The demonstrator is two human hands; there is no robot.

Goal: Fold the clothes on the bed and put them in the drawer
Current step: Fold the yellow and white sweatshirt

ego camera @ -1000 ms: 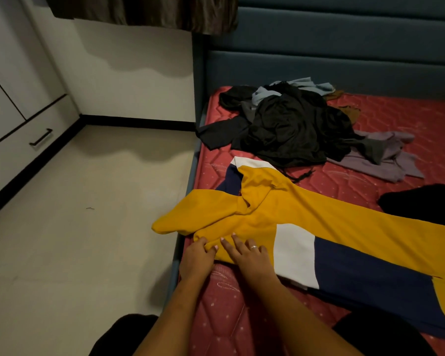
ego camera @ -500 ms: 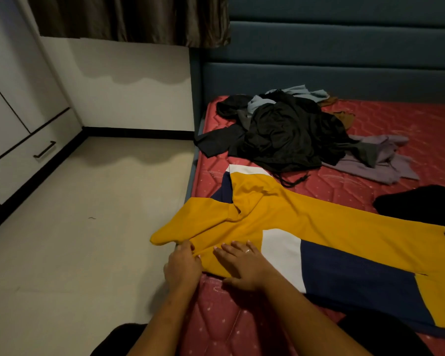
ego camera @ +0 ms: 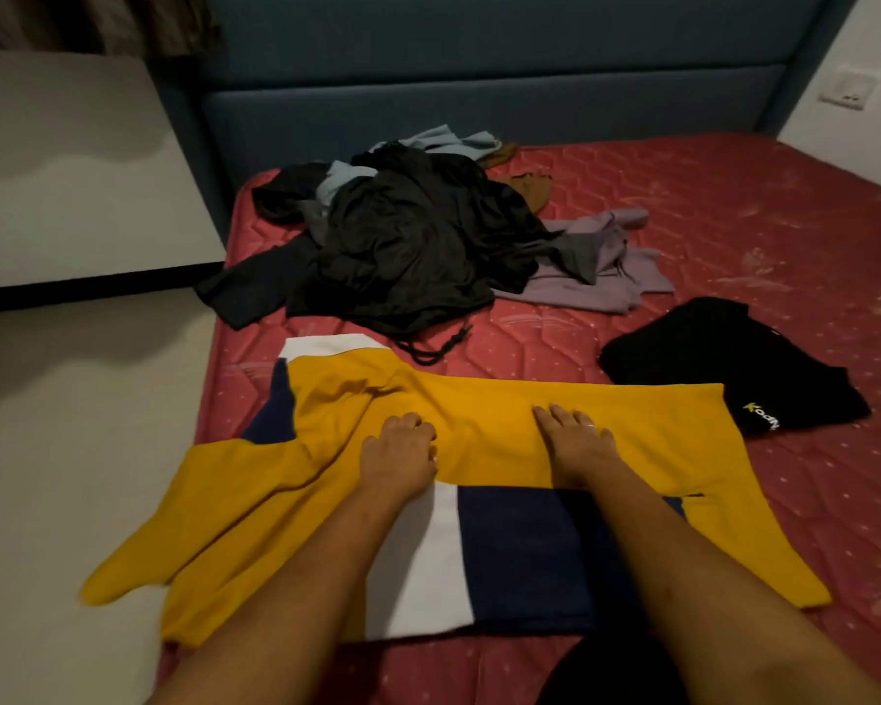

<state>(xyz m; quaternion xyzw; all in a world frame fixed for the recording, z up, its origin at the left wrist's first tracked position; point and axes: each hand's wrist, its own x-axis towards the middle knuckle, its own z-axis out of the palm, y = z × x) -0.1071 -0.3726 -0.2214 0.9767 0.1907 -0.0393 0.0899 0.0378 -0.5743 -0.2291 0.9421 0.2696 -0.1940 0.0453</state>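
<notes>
We smooth the yellow shirt (ego camera: 484, 409) by the bed's (ego camera: 733, 221) near edge, right hand (ego camera: 576, 442) flat, left hand's (ego camera: 398, 455) grip unclear; the pile (ego camera: 418, 246) awaits folding.

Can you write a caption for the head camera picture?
Left hand and right hand rest on a yellow, white and navy shirt spread on the red mattress, unfolded clothes piled behind.

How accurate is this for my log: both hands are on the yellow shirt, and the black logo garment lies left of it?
One slip: the head view shows the black logo garment right of the yellow shirt, not left. The left hand and right hand are on it.
</notes>
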